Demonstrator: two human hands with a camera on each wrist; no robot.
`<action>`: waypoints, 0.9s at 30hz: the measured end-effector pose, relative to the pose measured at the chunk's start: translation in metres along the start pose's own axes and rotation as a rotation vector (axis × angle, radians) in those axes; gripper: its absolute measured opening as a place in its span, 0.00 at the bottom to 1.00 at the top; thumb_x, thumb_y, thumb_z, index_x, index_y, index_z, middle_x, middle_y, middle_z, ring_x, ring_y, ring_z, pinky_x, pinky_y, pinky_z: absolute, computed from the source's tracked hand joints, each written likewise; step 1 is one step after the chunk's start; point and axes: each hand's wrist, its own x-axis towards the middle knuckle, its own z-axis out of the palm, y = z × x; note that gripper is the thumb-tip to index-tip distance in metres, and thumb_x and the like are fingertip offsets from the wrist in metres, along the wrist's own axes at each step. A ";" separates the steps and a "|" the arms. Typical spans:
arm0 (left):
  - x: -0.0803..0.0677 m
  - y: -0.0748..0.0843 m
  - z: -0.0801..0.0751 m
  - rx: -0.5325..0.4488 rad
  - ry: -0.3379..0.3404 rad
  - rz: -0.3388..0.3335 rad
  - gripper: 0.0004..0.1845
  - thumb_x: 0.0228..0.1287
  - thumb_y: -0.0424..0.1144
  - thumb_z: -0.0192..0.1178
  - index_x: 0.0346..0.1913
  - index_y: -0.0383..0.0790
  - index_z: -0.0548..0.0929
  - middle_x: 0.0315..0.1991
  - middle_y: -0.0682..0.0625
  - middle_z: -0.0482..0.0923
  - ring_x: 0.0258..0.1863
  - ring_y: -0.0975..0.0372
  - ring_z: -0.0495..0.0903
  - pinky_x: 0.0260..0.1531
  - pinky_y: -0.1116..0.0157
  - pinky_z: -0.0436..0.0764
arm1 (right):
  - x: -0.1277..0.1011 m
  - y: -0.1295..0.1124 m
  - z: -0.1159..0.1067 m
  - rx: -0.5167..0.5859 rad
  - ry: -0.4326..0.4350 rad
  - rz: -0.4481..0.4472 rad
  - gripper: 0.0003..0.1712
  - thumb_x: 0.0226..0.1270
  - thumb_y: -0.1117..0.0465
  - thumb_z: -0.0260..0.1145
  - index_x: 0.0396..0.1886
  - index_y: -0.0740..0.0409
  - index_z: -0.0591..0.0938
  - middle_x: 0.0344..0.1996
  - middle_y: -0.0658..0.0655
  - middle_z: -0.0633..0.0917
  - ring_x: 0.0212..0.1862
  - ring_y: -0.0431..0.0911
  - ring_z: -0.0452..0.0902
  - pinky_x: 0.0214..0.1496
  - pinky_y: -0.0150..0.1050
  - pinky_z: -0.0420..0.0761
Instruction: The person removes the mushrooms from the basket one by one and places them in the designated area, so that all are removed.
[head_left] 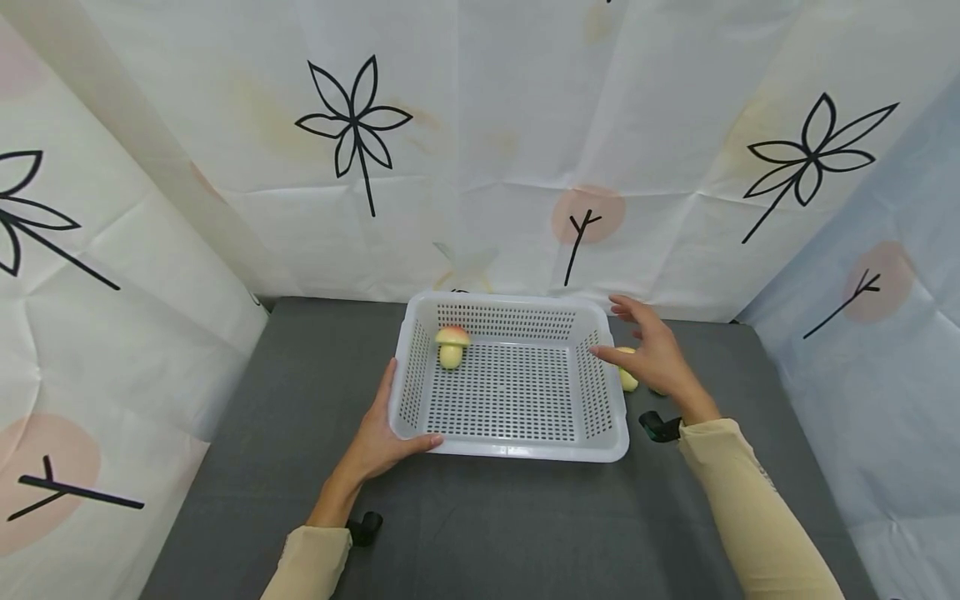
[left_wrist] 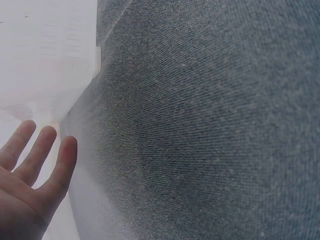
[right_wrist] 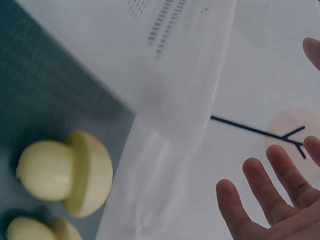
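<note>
A white plastic basket (head_left: 510, 451) with slotted walls is on the dark grey table, and one mushroom (head_left: 452, 346) with a red-and-yellow cap lies inside at its back left. My left hand (head_left: 382, 437) is at the basket's front left corner, thumb along the front rim and index finger by the left side; its other fingers look straight in the left wrist view. Over the basket's right rim, my right hand (head_left: 660, 358) has spread fingers holding nothing. Beneath it on the table, a yellow mushroom (right_wrist: 47, 170) lies beside another one (right_wrist: 30, 230), both partly hidden in the head view.
A white cloth (head_left: 480, 150) printed with black leaf drawings hangs behind the table, with similar cloth panels on the left (head_left: 90, 350) and right (head_left: 885, 400). Table surface (head_left: 480, 525) extends in front of the basket and to both sides.
</note>
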 end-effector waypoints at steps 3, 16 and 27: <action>0.000 0.001 0.000 0.014 0.005 -0.015 0.73 0.46 0.31 0.82 0.82 0.46 0.34 0.77 0.31 0.54 0.62 0.33 0.72 0.55 0.37 0.72 | 0.005 -0.007 0.011 0.016 -0.021 -0.010 0.50 0.62 0.59 0.77 0.79 0.59 0.61 0.70 0.68 0.68 0.70 0.63 0.63 0.67 0.63 0.64; 0.001 -0.001 0.000 -0.004 0.001 -0.007 0.73 0.46 0.30 0.82 0.82 0.45 0.33 0.77 0.31 0.52 0.62 0.33 0.71 0.54 0.37 0.72 | 0.027 -0.025 0.061 0.053 -0.121 -0.036 0.50 0.62 0.55 0.77 0.79 0.56 0.62 0.69 0.66 0.69 0.69 0.62 0.66 0.66 0.61 0.67; 0.005 -0.038 0.000 0.018 0.036 -0.013 0.75 0.43 0.33 0.84 0.82 0.63 0.35 0.78 0.39 0.54 0.62 0.39 0.74 0.56 0.40 0.72 | 0.041 -0.030 0.105 0.066 -0.200 -0.036 0.50 0.61 0.54 0.78 0.78 0.56 0.64 0.69 0.65 0.71 0.68 0.61 0.67 0.66 0.58 0.69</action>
